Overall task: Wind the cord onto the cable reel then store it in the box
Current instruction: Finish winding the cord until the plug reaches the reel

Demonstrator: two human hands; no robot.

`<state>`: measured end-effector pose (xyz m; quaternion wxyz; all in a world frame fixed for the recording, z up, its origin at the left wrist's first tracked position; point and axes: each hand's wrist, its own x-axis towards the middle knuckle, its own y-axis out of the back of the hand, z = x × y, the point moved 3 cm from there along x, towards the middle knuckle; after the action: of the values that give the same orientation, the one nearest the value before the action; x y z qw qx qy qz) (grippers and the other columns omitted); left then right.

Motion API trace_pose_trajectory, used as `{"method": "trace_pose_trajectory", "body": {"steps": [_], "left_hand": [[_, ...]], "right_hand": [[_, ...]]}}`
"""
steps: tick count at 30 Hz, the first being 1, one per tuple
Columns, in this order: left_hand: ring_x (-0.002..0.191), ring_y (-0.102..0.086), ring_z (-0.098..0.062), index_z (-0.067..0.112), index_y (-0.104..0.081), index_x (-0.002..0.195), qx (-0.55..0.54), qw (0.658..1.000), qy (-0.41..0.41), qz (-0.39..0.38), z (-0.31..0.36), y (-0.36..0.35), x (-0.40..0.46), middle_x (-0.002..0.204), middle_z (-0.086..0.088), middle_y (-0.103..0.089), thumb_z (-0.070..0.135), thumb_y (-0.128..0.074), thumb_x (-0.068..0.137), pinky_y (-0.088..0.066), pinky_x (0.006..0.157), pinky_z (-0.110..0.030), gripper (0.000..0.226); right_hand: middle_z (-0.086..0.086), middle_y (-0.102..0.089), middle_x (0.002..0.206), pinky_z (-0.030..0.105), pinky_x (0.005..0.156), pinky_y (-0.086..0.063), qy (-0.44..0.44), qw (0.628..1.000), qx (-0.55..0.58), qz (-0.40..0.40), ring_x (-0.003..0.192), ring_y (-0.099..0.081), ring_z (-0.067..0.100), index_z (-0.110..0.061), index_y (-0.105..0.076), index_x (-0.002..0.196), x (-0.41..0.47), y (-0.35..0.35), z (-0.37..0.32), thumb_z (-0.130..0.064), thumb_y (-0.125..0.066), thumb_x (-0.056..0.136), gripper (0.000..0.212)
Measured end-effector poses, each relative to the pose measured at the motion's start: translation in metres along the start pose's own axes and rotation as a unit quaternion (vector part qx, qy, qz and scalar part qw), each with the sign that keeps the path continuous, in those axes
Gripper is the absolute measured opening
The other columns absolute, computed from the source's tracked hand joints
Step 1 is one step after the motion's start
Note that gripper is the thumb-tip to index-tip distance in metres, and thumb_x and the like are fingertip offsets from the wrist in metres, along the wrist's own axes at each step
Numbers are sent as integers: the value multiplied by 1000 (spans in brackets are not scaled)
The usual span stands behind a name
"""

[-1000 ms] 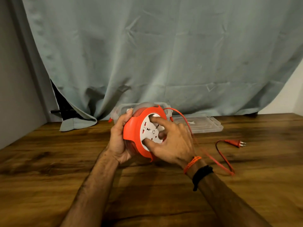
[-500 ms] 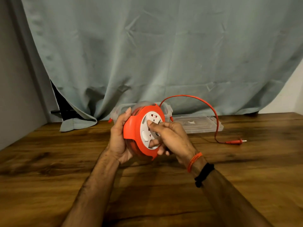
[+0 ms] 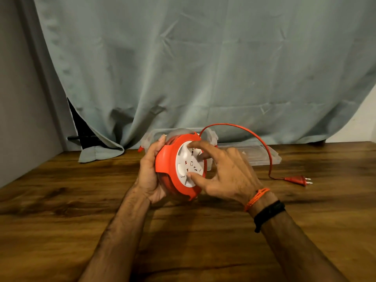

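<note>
No writing is showing legibly on the cable reel [image 3: 179,163] (the white socket face is blurred). A wooden table [image 3: 61,210] is filling the lower frame, a grey-green curtain [image 3: 203,68] hanging behind. At centre, the left hand [image 3: 150,176] is gripping the reel's orange rim, its face turning rightward. The right hand [image 3: 227,176] is pinching that face. The cord [image 3: 254,137] is arching right to the plug [image 3: 295,180], pins pointing right. The clear box [image 3: 211,136] is sitting behind.
</note>
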<state>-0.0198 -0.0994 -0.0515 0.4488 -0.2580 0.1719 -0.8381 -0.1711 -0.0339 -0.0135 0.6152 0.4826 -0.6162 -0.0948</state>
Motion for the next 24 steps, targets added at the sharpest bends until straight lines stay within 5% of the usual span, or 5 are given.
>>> {"method": "trace_pose_trajectory", "body": {"steps": [3, 7, 17, 24], "left_hand": [[122, -59, -40, 8, -66, 127, -5, 1000, 5, -4, -1, 1, 0, 131, -25, -63, 59, -49, 87, -46, 104, -56, 67], [117, -63, -38, 9, -71, 120, -4, 1000, 1, 17, -1, 3, -1, 126, -24, -66, 60, -47, 87, -53, 95, -53, 65], [130, -51, -44, 4, -57, 136, -4, 998, 58, 2, -6, -6, -3, 139, -30, -54, 61, -46, 88, -39, 108, -62, 76], [118, -62, -37, 6, -67, 125, -5, 999, 48, 4, -7, -5, -2, 130, -25, -63, 59, -47, 90, -52, 98, -51, 67]], "right_hand": [[-7, -74, 111, 37, 79, -55, 35, 999, -8, -12, 74, -67, 25, -42, -47, 134, -1, -4, 1, -53, -71, 72, 68], [-2, -74, 93, 36, 77, -54, 66, 998, -16, -17, 75, -63, 24, -43, -47, 136, -1, -12, 4, -50, -67, 74, 65], [2, -75, 108, 40, 79, -56, 105, 994, -35, -9, 92, -69, 32, -38, -49, 137, -1, -24, 11, -50, -56, 74, 64], [1, -73, 71, 36, 65, -56, 63, 995, -48, 63, 67, -68, 31, -37, -62, 123, -5, -20, 10, -48, -65, 62, 63]]}}
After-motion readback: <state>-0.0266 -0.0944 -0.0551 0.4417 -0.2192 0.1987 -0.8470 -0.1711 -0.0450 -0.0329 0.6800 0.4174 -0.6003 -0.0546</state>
